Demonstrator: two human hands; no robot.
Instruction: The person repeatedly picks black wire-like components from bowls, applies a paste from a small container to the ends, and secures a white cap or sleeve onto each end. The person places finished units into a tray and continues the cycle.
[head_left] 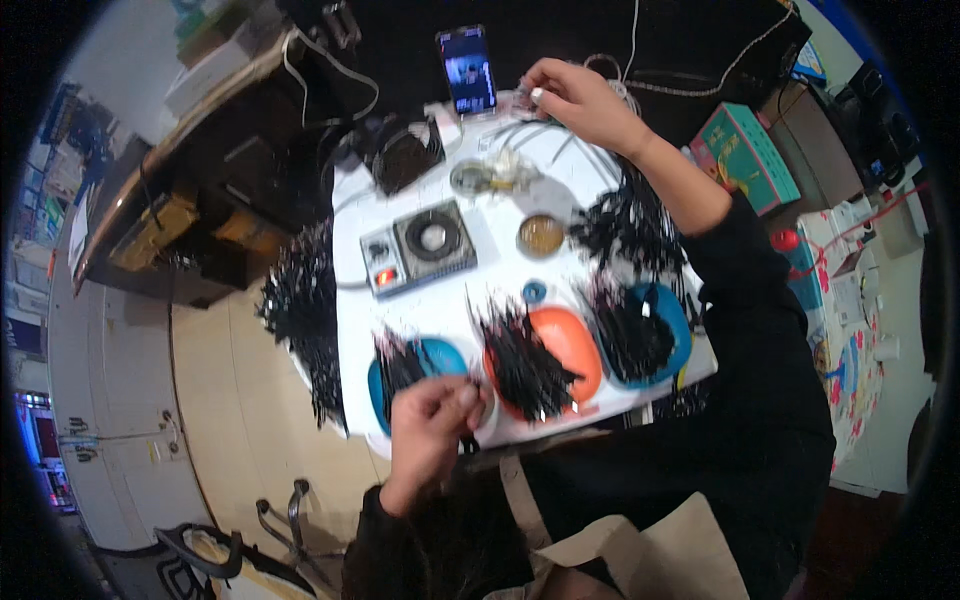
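Near the table's front edge, my left hand [432, 418] is closed in a pinch, and a thin black wire-like piece [469, 442] pokes out below its fingers. It hovers over the right side of a blue tray [375, 398] holding a bundle of black wires [402, 365]. My right arm stretches to the far side of the table. There my right hand [585, 104] has its thumb and fingers together beside the phone [467, 72]; what they grip is too small to tell. An orange tray [572, 340] and another blue tray [676, 318] hold more black wire bundles.
On the white table [490, 262] stand a square heater [420, 248] with a round silver centre and lit red switch, and a round amber-filled dish [541, 236]. Black wires pile at the right [628, 225] and hang off the left edge [300, 290]. A green box [745, 160] sits far right.
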